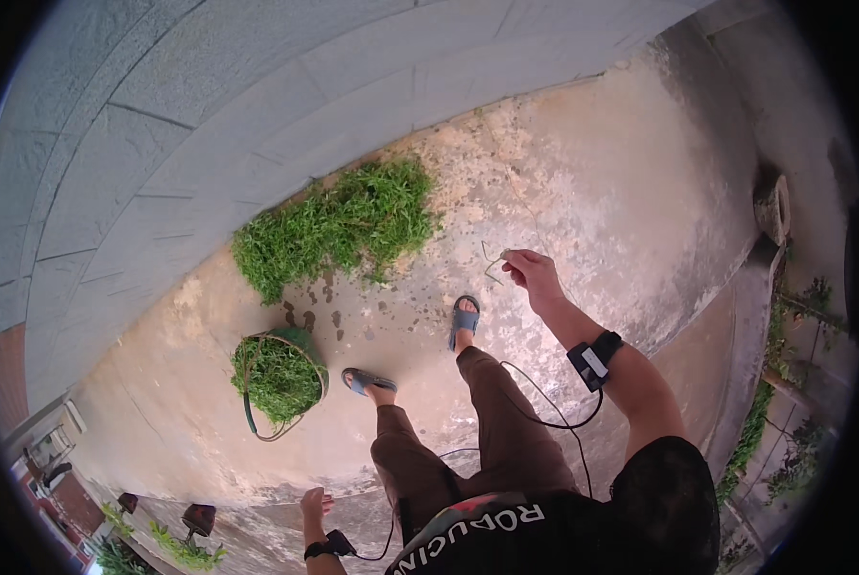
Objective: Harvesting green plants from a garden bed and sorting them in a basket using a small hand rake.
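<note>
My right hand is held out over the concrete floor, its fingertips pinched on a thin green sprig with a bent stem. Low at my left side hangs my left hand, its fingers loosely bent and slightly apart, with nothing visible in them. A broad heap of leafy green plants lies on the floor along the base of the wall. Closer to my left foot stands a round basket with a tall hoop handle, filled with the same kind of greens.
A grey block wall runs along the far left. Dark wet spots mark the concrete between heap and basket. My feet wear grey sandals. Potted plants stand at lower left, and a stone-like basin is at far right.
</note>
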`<state>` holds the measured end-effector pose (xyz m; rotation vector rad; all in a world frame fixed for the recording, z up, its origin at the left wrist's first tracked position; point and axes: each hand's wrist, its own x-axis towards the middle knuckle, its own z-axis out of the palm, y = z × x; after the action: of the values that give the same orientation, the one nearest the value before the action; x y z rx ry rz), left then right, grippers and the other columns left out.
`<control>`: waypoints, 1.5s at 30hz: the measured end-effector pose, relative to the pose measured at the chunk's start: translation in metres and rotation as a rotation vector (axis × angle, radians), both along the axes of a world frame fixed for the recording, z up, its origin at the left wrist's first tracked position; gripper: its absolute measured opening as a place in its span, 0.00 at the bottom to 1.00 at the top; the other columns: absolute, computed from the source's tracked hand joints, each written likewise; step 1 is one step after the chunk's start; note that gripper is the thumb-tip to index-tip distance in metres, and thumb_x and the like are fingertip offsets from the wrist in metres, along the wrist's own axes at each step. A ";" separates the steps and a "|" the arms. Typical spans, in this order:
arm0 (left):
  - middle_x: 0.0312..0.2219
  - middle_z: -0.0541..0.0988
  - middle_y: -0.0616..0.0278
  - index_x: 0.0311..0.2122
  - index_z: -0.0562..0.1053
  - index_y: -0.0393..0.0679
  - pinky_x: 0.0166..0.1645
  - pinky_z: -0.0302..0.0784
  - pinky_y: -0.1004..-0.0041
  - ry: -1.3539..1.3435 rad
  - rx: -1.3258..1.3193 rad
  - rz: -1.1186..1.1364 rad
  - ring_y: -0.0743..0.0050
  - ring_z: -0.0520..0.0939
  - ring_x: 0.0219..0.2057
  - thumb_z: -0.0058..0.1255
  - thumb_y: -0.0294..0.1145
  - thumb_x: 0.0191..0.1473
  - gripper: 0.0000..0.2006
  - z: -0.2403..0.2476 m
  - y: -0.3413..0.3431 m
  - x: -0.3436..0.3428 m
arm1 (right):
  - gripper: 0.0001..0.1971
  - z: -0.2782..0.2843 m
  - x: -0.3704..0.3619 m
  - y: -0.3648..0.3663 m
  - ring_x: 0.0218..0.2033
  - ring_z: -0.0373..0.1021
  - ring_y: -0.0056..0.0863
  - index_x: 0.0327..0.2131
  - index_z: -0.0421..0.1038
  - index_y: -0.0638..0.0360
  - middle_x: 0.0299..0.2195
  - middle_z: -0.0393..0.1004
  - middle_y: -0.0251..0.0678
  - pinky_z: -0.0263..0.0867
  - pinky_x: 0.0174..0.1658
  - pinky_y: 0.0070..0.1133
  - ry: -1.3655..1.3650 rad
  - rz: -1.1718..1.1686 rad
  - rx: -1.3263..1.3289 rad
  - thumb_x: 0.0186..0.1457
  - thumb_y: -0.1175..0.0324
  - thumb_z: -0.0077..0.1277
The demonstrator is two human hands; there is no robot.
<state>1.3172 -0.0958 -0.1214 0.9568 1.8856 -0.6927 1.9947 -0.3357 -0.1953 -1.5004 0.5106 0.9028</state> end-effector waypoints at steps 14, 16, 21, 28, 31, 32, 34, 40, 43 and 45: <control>0.28 0.78 0.56 0.43 0.69 0.43 0.28 0.73 0.66 -0.242 0.156 -0.102 0.64 0.80 0.26 0.47 0.42 0.50 0.17 0.054 -0.115 0.141 | 0.10 0.186 0.062 -0.238 0.25 0.63 0.15 0.39 0.67 0.58 0.28 0.73 0.33 0.60 0.28 0.12 0.042 -0.287 0.572 0.53 0.68 0.48; 0.28 0.78 0.56 0.43 0.69 0.42 0.29 0.73 0.67 -0.311 0.204 -0.085 0.64 0.80 0.26 0.47 0.42 0.50 0.18 0.049 -0.134 0.164 | 0.10 0.215 0.048 -0.269 0.25 0.64 0.15 0.38 0.67 0.59 0.29 0.73 0.34 0.61 0.29 0.12 0.014 -0.288 0.636 0.53 0.68 0.48; 0.28 0.78 0.57 0.42 0.69 0.42 0.30 0.73 0.67 -0.362 0.153 -0.195 0.65 0.80 0.28 0.46 0.42 0.49 0.18 0.062 -0.213 0.184 | 0.08 0.310 0.015 -0.312 0.27 0.66 0.17 0.33 0.71 0.60 0.27 0.73 0.33 0.62 0.30 0.14 -0.202 -0.196 0.556 0.53 0.67 0.49; 0.25 0.78 0.57 0.38 0.72 0.41 0.24 0.72 0.72 -0.315 0.144 -0.242 0.67 0.80 0.23 0.48 0.38 0.48 0.14 0.098 -0.301 0.155 | 0.07 0.563 -0.023 -0.340 0.25 0.68 0.20 0.31 0.73 0.63 0.27 0.74 0.34 0.57 0.25 0.19 -1.388 0.601 0.636 0.46 0.73 0.55; 0.25 0.79 0.56 0.38 0.72 0.42 0.24 0.72 0.73 -0.389 0.197 -0.251 0.69 0.81 0.24 0.48 0.38 0.49 0.13 0.104 -0.324 0.186 | 0.08 0.620 -0.024 -0.363 0.26 0.68 0.21 0.32 0.73 0.64 0.27 0.73 0.33 0.55 0.24 0.21 -1.466 0.592 0.869 0.45 0.73 0.55; 0.26 0.79 0.57 0.38 0.72 0.42 0.25 0.73 0.73 -0.426 0.203 -0.263 0.70 0.81 0.25 0.47 0.39 0.49 0.13 0.106 -0.332 0.194 | 0.04 0.629 -0.024 -0.365 0.20 0.66 0.18 0.26 0.74 0.61 0.25 0.74 0.33 0.51 0.23 0.18 -1.507 0.542 0.897 0.45 0.73 0.56; 0.27 0.79 0.58 0.38 0.72 0.43 0.25 0.73 0.73 -0.435 0.180 -0.308 0.70 0.81 0.25 0.47 0.39 0.50 0.14 0.109 -0.344 0.233 | 0.03 0.616 -0.018 -0.358 0.16 0.62 0.23 0.24 0.75 0.65 0.19 0.71 0.35 0.53 0.21 0.19 -1.808 0.243 1.109 0.40 0.76 0.56; 0.27 0.79 0.60 0.38 0.73 0.43 0.27 0.72 0.76 -0.521 0.208 -0.388 0.74 0.81 0.27 0.46 0.40 0.51 0.14 0.130 -0.380 0.312 | 0.04 0.668 -0.004 -0.401 0.12 0.58 0.20 0.23 0.73 0.63 0.16 0.69 0.33 0.46 0.19 0.18 -1.404 0.556 0.918 0.38 0.77 0.57; 0.27 0.79 0.61 0.38 0.73 0.44 0.27 0.71 0.76 -0.505 0.229 -0.358 0.74 0.81 0.26 0.46 0.39 0.51 0.13 0.140 -0.393 0.312 | 0.01 0.650 -0.009 -0.408 0.14 0.63 0.16 0.23 0.77 0.59 0.23 0.75 0.31 0.47 0.21 0.15 -1.508 0.363 0.890 0.43 0.74 0.56; 0.26 0.79 0.62 0.38 0.73 0.44 0.26 0.71 0.77 -0.472 0.204 -0.328 0.74 0.81 0.25 0.47 0.38 0.51 0.12 0.143 -0.402 0.305 | 0.02 0.657 0.020 -0.412 0.14 0.62 0.16 0.24 0.77 0.59 0.23 0.75 0.32 0.47 0.21 0.15 -1.508 0.595 0.960 0.43 0.74 0.56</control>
<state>1.6224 -0.4979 0.0214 1.4414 1.4130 -0.4123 2.0150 -0.7479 0.4619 -0.9910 -1.3371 0.1273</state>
